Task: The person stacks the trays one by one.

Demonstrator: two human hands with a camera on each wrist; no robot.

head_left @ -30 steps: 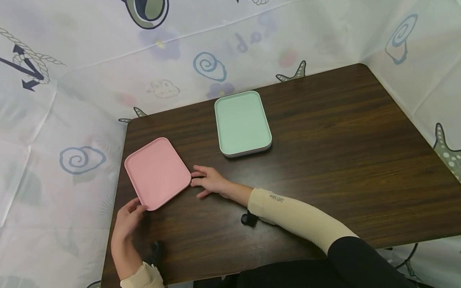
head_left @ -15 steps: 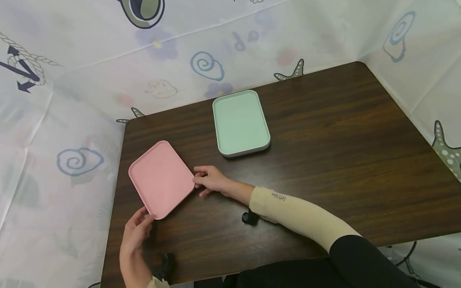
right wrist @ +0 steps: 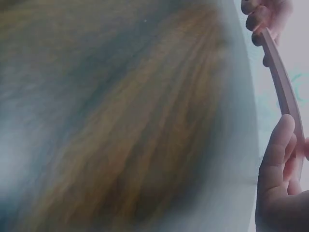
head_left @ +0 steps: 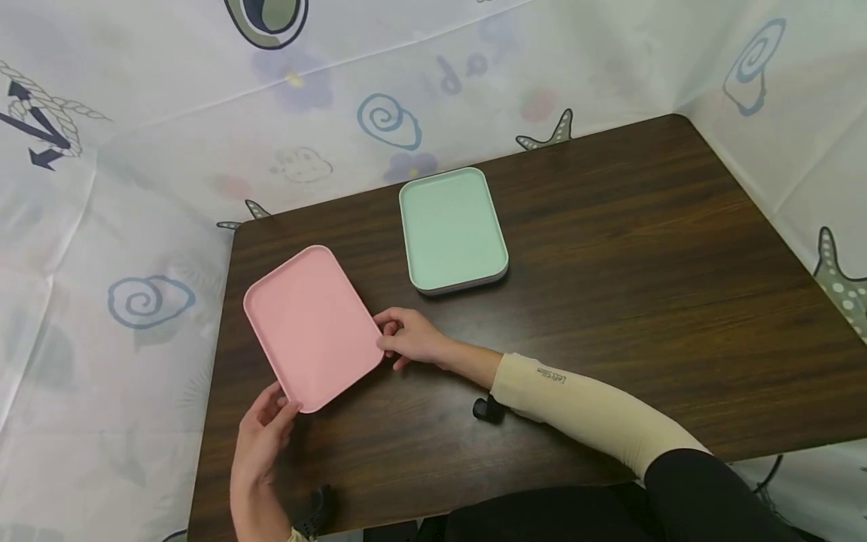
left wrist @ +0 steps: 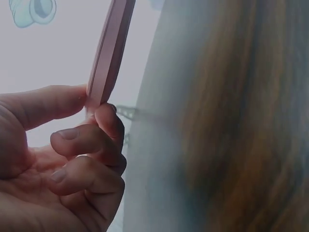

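A pink rectangular tray [head_left: 314,327] with a low raised rim is held between both hands on the left side of the table. My left hand [head_left: 260,433] pinches its near corner, thumb on top; the left wrist view shows the thumb and index finger on either side of the tray's edge [left wrist: 107,63]. At the right corner, my right hand [head_left: 415,336] grips the rim between thumb and curled fingers. In the right wrist view the tray's edge [right wrist: 282,84] runs between the two hands, raised over the table. A mint green tray [head_left: 454,229] lies further back, on top of a stack.
The dark wood-grain table [head_left: 630,286] carries the stack near its back edge. A white patterned cloth [head_left: 162,150] hangs behind and beside the table. Black wrist devices [head_left: 489,409] sit at both forearms.
My right hand has closed on the pink tray's right corner. Both hands and the tray have shifted to the right, and the tray appears larger, lifted toward the camera.
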